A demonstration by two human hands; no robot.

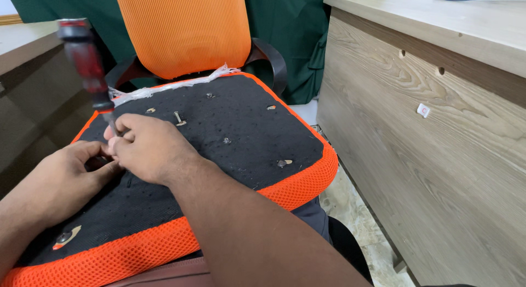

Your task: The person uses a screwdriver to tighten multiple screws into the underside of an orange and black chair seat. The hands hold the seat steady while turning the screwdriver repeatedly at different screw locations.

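An upturned chair seat [257,139] lies across my lap, its black underside up, edged in orange mesh. My right hand [148,147] grips the metal shaft of a red-and-black-handled screwdriver [85,62], whose handle stands up and is blurred. My left hand [68,174] rests on the black fabric right beside it, fingers curled at the screwdriver's tip; what it pinches is hidden. A bolt [178,118] sticks up from the seat just beyond my right hand. Other screw points [281,163] dot the fabric.
The orange mesh chair back [186,29] stands behind the seat with black armrests [274,62]. A wooden desk panel [433,150] with small holes fills the right side. Another desk edge [22,43] is at left. A green cloth [285,18] hangs behind.
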